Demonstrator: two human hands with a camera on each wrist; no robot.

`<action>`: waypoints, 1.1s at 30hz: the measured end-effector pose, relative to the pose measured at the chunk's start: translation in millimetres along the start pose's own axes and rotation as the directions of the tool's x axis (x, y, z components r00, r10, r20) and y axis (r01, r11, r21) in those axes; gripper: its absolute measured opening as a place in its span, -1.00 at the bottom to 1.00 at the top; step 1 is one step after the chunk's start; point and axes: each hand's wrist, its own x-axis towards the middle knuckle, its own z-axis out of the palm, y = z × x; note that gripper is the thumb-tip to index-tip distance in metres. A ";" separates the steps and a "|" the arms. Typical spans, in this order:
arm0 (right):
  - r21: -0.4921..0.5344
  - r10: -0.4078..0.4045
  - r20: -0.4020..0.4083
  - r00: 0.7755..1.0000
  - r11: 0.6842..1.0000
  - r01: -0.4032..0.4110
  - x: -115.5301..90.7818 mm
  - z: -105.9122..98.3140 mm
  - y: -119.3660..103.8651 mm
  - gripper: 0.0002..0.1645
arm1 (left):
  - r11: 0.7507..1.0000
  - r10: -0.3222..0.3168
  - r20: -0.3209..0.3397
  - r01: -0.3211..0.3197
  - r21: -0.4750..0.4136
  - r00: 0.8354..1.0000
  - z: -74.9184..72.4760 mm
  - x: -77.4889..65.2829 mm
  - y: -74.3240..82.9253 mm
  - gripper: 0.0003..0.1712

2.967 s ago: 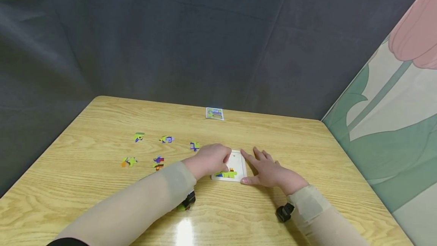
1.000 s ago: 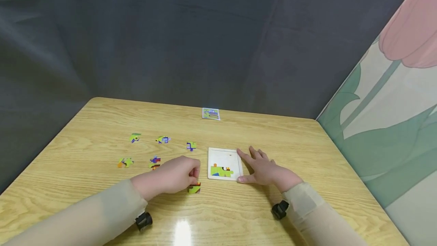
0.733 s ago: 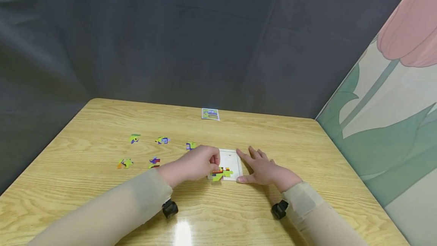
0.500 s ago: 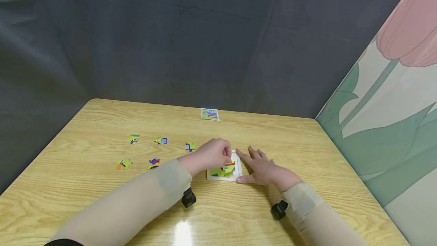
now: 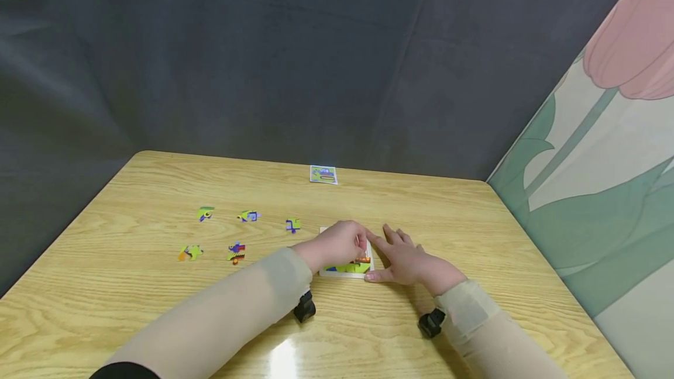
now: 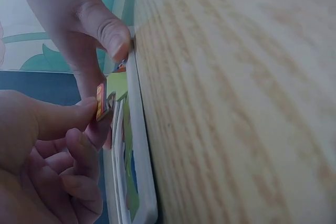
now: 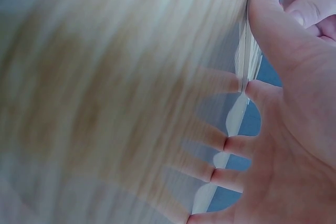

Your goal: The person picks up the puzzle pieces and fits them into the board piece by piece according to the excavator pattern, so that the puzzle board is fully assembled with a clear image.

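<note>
My left hand (image 5: 339, 244) is over the puzzle tray (image 5: 343, 275), a white square frame. Between thumb and index finger it pinches a jigsaw piece (image 6: 101, 103) with red, orange and green on it, held at the near right corner of the tray. Green pieces (image 6: 129, 177) lie along the near side of the tray, partly behind the left hand in the head view. My right hand (image 5: 408, 259) rests with spread fingers on the table, its thumb and index finger touching the tray's right edge.
Left of the tray lie several loose jigsaw pieces: a back row with one green-and-blue piece (image 5: 293, 225) nearest the tray, and a front row with a red-and-blue piece (image 5: 237, 252). A picture card (image 5: 323, 174) lies at the table's back edge, before a dark curtain (image 5: 263, 63).
My left hand picked up the jigsaw piece lying in front of the tray and carried it rightward to the tray's near right corner. The right hand stayed in place.
</note>
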 end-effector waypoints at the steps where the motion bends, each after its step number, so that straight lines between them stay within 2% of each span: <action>1: 0.000 0.002 0.002 1.000 1.000 -0.002 -0.1 0.0 -0.1 0.18 | 1.000 0.003 0.000 -0.003 0.009 1.000 0.2 -0.1 0.1 -0.79; 12: 0.009 -0.010 0.007 1.000 1.000 0.010 -1.2 0.7 0.1 0.19 | 0.991 0.008 0.047 -0.015 0.134 0.999 0.5 -1.8 -2.8 -0.79; 20: 0.013 -0.022 0.015 1.000 1.000 0.021 -2.7 -0.2 -1.6 0.21 | 0.975 -0.002 0.034 -0.006 0.221 0.999 2.8 -2.8 -1.3 -0.78; 25: 0.014 -0.023 0.011 1.000 1.000 0.022 0.7 2.9 4.0 0.26 | 0.965 -0.030 0.033 0.020 0.260 0.999 3.0 -1.3 0.8 -0.79; 29: 0.007 -0.012 0.002 1.000 1.000 0.012 3.4 4.7 6.8 0.25 | 0.982 -0.032 0.019 0.028 0.188 0.999 -12.7 -5.2 5.3 -0.84; 33: -0.006 0.022 0.028 0.999 1.000 -0.022 3.2 1.8 2.5 0.24 | 0.996 -0.031 -0.029 0.033 0.081 0.999 -46.1 -17.9 8.0 -0.79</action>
